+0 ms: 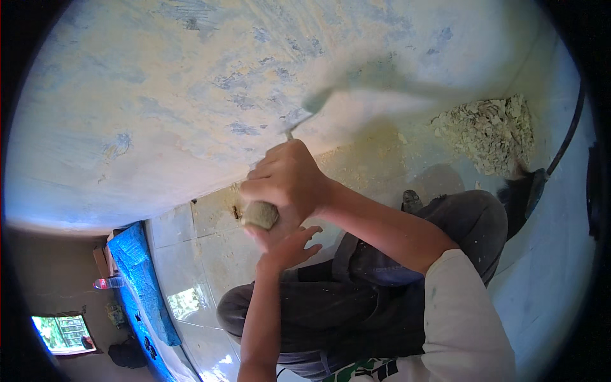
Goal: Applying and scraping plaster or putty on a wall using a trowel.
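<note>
My right hand (pixel 286 178) is wrapped round the thick pale handle (pixel 261 215) of a tool that looks like a small paint roller (pixel 317 100). Its butt end sticks out below the fist, and a thin bent metal rod runs up from it. Motion blurs the grey-green head, which is at or close to the pale wall (pixel 210 83); whether it touches cannot be told. My left hand (pixel 289 250) hovers just under the handle's end, fingers apart and holding nothing. Blue-grey patches show through the wall's whitish coat.
A heap of flaked chips (pixel 490 134) lies on the tiled floor (pixel 172 254) by the wall, beside a dark bristled broom (pixel 522 194). My bent knees (pixel 471 216) are close below. At left are a blue sheet (pixel 140 280), a bottle (pixel 108 283) and a bright window (pixel 63 334).
</note>
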A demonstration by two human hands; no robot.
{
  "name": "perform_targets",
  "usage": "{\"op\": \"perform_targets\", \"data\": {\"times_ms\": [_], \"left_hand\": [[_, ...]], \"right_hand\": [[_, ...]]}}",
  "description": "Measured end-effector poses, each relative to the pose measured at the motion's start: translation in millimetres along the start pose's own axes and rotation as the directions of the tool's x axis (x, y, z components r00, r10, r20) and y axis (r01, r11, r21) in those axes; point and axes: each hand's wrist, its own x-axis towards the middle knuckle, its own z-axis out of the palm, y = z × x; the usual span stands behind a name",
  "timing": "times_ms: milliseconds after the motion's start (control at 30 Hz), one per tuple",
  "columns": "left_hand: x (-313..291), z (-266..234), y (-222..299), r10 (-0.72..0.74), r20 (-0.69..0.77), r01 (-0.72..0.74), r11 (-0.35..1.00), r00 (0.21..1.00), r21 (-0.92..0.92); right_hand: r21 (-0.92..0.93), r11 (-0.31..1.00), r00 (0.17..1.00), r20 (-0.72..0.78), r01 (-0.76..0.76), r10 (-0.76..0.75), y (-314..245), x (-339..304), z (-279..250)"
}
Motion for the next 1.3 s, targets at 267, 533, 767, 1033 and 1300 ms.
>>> {"op": "perform_targets", "data": {"times_ms": [267, 533, 767, 1033, 1300], "left_hand": [[-1, 7, -8, 0.034, -0.092, -0.024, 0.994, 0.995, 0.108], [1, 9, -11, 0.007, -0.093, 0.002, 0.995, 0.996, 0.098], [2, 1, -1, 0.113, -0.071, -0.107, 0.990, 0.991, 0.088], [7, 30, -44, 0.035, -0.110, -0.032, 0.999, 0.993, 0.034], [9, 32, -26, -0.062, -0.080, 0.045, 0.980, 0.995, -0.193]], "right_hand": [[0.068, 0.995, 0.995, 0.058, 0.075, -0.079, -1, 0, 0], [0.099, 0.981, 0.986, -0.045, 0.166, -0.163, -5, 9, -1], [0.055, 0.987, 0.987, -0.053, 0.154, -0.151, -5, 12, -10], [0.127, 0.982, 0.990, -0.022, 0.138, -0.136, -6, 14, -10], [0.150, 0.960, 0.969, -0.108, 0.237, -0.222, -12, 17, -25]]}}
